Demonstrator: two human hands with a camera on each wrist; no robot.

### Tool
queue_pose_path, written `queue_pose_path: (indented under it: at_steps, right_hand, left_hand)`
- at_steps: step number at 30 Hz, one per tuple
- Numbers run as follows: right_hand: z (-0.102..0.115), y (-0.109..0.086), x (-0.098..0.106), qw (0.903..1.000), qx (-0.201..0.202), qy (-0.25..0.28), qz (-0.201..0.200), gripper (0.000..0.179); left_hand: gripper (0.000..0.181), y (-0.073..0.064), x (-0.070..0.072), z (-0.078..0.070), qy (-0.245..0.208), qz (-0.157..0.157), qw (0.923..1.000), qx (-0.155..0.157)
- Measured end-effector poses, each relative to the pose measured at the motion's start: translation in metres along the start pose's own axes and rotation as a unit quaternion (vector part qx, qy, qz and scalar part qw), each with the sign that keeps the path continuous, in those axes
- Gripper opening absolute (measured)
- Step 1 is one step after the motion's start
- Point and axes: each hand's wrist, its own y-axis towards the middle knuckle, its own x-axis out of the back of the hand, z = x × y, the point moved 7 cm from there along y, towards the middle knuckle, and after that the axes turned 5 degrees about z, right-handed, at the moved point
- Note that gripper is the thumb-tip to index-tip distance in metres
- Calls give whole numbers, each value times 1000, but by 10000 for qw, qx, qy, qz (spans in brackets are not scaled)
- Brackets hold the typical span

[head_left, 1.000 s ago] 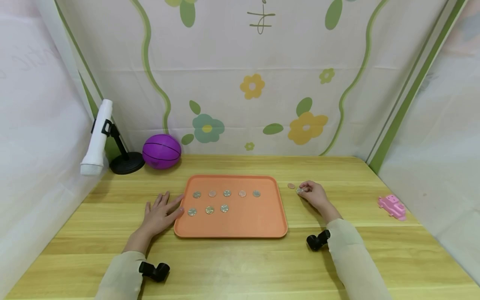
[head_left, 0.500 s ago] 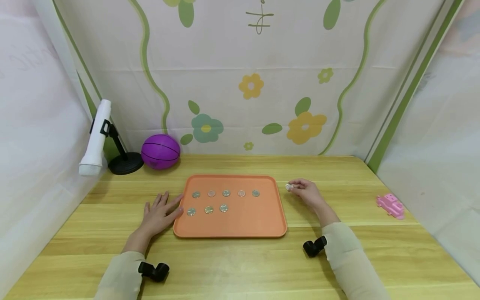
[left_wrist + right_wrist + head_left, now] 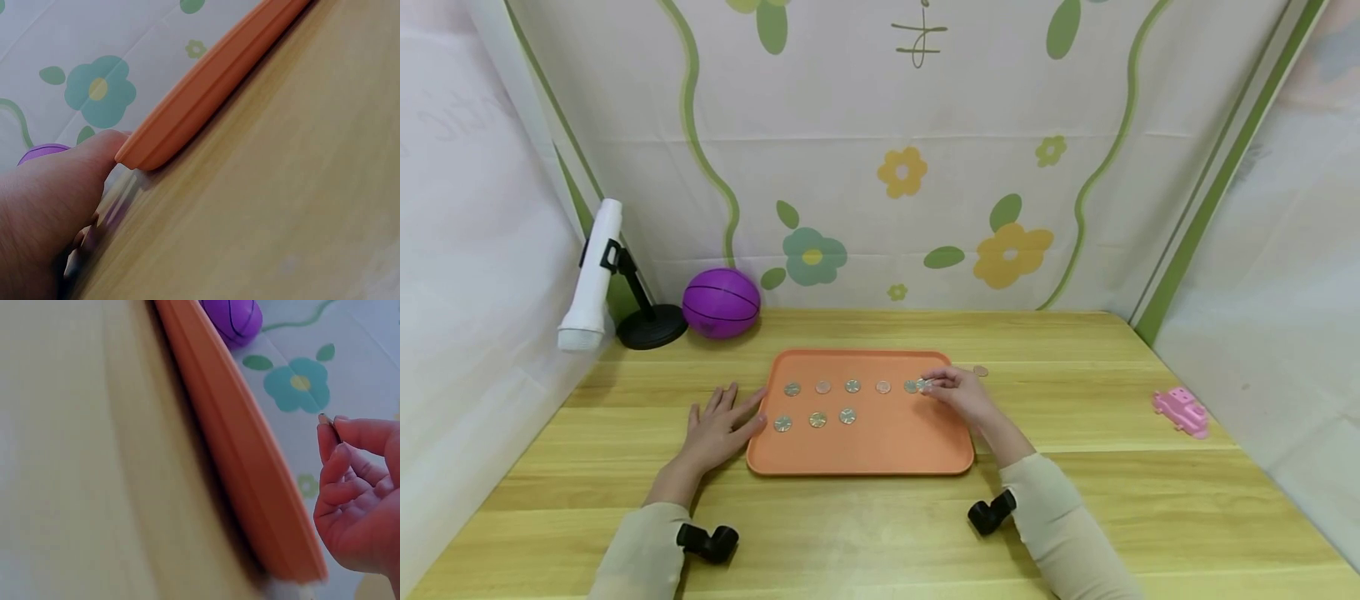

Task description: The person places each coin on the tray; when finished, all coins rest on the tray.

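An orange tray point(image 3: 880, 450) lies on the wooden table, with two rows of coins on it. The back row includes a silver coin point(image 3: 852, 386) and a copper coin point(image 3: 883, 387); in the front row is a gold-toned coin point(image 3: 817, 420). My left hand point(image 3: 717, 435) rests flat on the table at the tray's left side, thumb and index finger touching its rim. Over the tray's right part, my right hand point(image 3: 970, 402) pinches a coin point(image 3: 335, 430) between thumb and fingertips, beside the last silver coin of the back row. Another copper coin point(image 3: 981, 371) lies right of the tray.
A purple ball point(image 3: 722, 303) and a white tube-shaped microphone point(image 3: 592, 275) on a black stand point(image 3: 652, 326) stand at the back left. A pink toy car point(image 3: 1182, 412) lies at the far right. Flower-printed fabric point(image 3: 865, 100) walls the table's back and sides.
My right hand has moved left from the table, carrying the pinched coin over the tray's right part. The copper coin right of the tray shows again. My left hand stays put.
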Motion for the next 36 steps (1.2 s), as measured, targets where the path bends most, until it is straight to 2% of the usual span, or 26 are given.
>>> queue_pose_path:
  at_steps: [7,13,19,28,30,36]
  right_hand:
    - [-4,5,-36,9994,-255,-6,217,25]
    - [-10,6,-56,9978,-251,-298,540,19]
    - [-7,5,-63,9962,-80,-512,700,17]
    - [18,-11,-73,9916,212,-977,822,17]
    - [18,-11,-73,9914,243,-990,819,17]
    - [-1,4,-62,9934,254,-840,741,17]
  left_hand:
    - [55,0,0,0,5,-11,10000,-2]
    - [56,0,0,-1,13,7,10000,-22]
    - [55,0,1,-2,29,14,10000,6]
    - [55,0,1,-2,77,15,10000,4]
    - [55,0,1,-2,80,6,10000,-3]
    - [55,0,2,-2,90,-6,10000,-14]
